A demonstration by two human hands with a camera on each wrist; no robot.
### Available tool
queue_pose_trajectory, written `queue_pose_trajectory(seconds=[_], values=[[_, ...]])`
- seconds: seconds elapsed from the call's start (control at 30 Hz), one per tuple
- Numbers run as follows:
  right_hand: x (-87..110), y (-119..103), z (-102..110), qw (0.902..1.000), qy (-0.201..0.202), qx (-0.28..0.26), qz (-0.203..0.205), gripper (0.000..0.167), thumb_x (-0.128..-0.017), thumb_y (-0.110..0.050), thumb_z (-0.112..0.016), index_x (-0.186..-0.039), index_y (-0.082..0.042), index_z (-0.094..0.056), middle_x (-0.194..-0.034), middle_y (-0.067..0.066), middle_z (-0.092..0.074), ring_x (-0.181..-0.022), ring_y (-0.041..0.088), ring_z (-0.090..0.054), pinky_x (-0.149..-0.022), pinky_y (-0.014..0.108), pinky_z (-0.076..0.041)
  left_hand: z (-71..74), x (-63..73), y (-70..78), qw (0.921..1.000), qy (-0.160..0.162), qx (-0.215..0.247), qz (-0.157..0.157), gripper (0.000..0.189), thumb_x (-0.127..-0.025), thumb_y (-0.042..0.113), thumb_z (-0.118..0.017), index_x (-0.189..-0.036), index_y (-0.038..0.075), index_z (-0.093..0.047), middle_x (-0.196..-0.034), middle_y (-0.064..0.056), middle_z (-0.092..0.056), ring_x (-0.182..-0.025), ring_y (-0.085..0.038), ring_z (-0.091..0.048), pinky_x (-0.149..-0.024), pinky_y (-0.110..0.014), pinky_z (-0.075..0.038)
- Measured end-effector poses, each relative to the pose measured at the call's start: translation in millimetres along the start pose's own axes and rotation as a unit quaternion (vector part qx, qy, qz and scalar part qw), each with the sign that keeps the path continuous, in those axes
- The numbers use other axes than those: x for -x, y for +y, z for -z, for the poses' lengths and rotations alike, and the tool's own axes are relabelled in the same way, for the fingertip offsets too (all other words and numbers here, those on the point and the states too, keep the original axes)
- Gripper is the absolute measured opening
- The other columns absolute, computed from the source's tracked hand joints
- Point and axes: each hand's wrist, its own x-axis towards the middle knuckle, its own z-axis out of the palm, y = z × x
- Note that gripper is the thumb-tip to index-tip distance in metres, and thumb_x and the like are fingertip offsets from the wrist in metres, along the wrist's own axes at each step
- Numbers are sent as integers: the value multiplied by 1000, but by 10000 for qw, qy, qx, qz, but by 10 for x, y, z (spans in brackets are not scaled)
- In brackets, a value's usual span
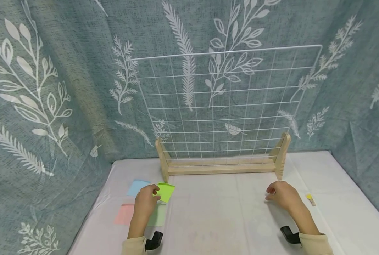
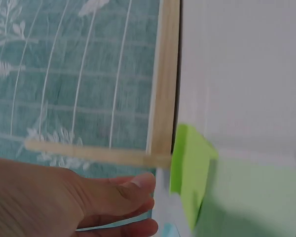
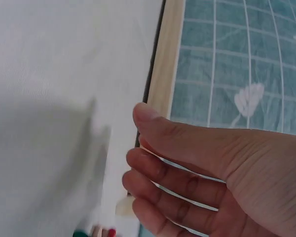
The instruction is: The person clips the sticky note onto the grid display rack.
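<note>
My left hand (image 1: 145, 201) is over the left side of the table, fingers loosely bent with nothing between them. Just right of its fingertips is a bright green paper note (image 1: 166, 193) with a folded top edge; the left wrist view shows a gap between thumb (image 2: 144, 181) and note (image 2: 192, 173). Around this hand lie a blue paper square (image 1: 137, 187), a pink one (image 1: 123, 214) and a pale green one (image 1: 157, 216), partly covered by hand and forearm. My right hand (image 1: 285, 194), loosely curled and holding nothing, hovers before the stand's right foot.
A white wire grid (image 1: 221, 95) stands upright in a wooden stand (image 1: 221, 170) at the table's back. Right of my right hand lies a small wooden piece with a yellow top (image 1: 310, 199). A patterned curtain (image 1: 90, 71) surrounds the white table (image 1: 208, 219).
</note>
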Motion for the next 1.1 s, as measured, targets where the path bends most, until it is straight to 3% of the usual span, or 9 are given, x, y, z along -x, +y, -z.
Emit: queue_pose_trajectory(seconds=[0.27,0.43,0.57,0.73,0.87,1.1], values=[[15,286,75,9996,-125,-245,-53,12,-78,-8,-79,-84,0,-72,-77,4,-68,-72,21,-62,-66,43,-54,23,-24,-205,9995,-217,67,232,18,-80,-6,-73,-97,-8,-68,-82,-12,-64,-73,-27,-61,-62,-41,-53],[4,385,92,9988,-175,-463,2,11,-78,-5,-79,-84,1,-72,-79,4,-69,-72,19,-62,-66,38,-54,19,-46,-236,9980,-456,116,424,21,-79,0,-78,-95,-8,-67,-83,-12,-64,-76,-28,-62,-66,-43,-55],[9,421,145,9978,-115,-645,81,9,-81,-3,-76,-88,3,-73,-83,6,-69,-74,19,-62,-65,36,-54,20,-54,-231,9975,-551,84,442,25,-75,-5,-79,-96,-9,-67,-86,-15,-65,-80,-31,-63,-68,-44,-56],[15,510,217,9983,-62,-576,50,9,-80,1,-75,-88,5,-72,-85,13,-70,-74,21,-64,-65,37,-55,16,-54,-248,9986,-385,-41,351,24,-70,-19,-69,-92,-11,-67,-84,-18,-65,-78,-34,-63,-68,-46,-57],[0,628,227,9991,4,-409,-77,12,-77,2,-77,-89,6,-73,-88,17,-71,-76,26,-67,-69,44,-57,-8,-53,-284,9988,-326,-86,348,22,-68,-22,-62,-86,-10,-66,-79,-16,-64,-74,-32,-62,-66,-45,-57],[-50,794,187,9981,-101,-541,-265,18,-76,-1,-79,-91,7,-72,-80,7,-70,-73,22,-64,-68,45,-55,-59,-76,-316,9989,-210,46,428,17,-69,-20,-61,-73,-3,-62,-68,-11,-57,-63,-24,-52,-54,-35,-48]])
